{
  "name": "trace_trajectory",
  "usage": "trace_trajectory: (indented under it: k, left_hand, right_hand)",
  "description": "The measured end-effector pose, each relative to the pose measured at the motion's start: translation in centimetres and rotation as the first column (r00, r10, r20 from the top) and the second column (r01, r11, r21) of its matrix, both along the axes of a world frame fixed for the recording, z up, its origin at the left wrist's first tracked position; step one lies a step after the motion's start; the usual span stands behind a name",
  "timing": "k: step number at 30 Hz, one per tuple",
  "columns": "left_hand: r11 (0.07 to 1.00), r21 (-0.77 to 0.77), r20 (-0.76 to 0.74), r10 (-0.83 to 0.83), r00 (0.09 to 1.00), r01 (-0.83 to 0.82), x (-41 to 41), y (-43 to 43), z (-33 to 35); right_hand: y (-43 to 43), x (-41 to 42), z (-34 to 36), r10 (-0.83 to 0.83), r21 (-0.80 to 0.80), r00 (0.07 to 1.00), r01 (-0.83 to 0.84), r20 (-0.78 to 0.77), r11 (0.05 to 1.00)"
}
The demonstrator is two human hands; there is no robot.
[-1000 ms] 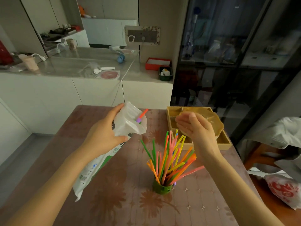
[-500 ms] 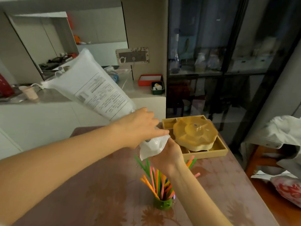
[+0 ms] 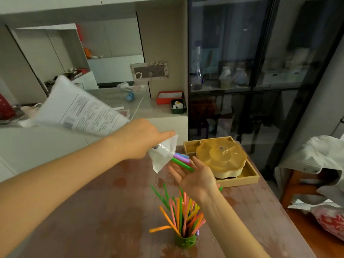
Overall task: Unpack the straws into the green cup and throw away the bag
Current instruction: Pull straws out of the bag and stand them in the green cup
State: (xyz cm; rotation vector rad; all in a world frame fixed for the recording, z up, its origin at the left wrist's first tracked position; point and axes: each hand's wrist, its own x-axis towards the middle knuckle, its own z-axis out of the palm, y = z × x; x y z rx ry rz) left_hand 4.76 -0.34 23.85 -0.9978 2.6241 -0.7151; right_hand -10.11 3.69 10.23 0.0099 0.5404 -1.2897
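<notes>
Straws point(image 3: 181, 160) slide from tipped bag point(image 3: 83, 112) onto open right hand point(image 3: 195, 175)

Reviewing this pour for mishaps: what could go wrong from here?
1. The loose straws sliding from the tilted bag, gripped by the left hand, could miss the open right hand and scatter on the table.
2. The green cup is crowded with splayed straws right beside the right forearm; a brush, or adding more, could tip it.
</notes>
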Motion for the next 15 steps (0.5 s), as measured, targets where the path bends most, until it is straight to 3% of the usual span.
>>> trace_trajectory:
  k: [3, 7, 10, 15]
  left_hand:
    - [0.984, 0.117, -0.249, 0.162, 0.955, -0.136, 1.8, 0.1, -1.2]
    - [0.936, 0.304, -0.551, 0.324, 0.769, -0.178, 3.4, 0.0, -3.9]
    - [0.898, 0.410, -0.609, 0.401, 0.684, -0.161, 3.3, 0.3, -5.7]
    - [0.900, 0.419, -0.639, 0.384, 0.666, -0.118, 2.2, 1.4, -7.3]
  right_hand:
    - [0.2, -1.3, 0.4, -0.045, -0.121, 0.996, 0.035, -0.074, 0.992]
    - [0.6, -1.7, 1.2, -0.051, -0.268, 0.995, 0.026, -0.086, 0.963]
    - [0.6, -0.8, 1.4, -0.029, -0.379, 0.998, 0.003, -0.063, 0.925]
    - [0.1, 1.7, 2.3, -0.032, -0.376, 0.932, -0.115, -0.362, 0.919]
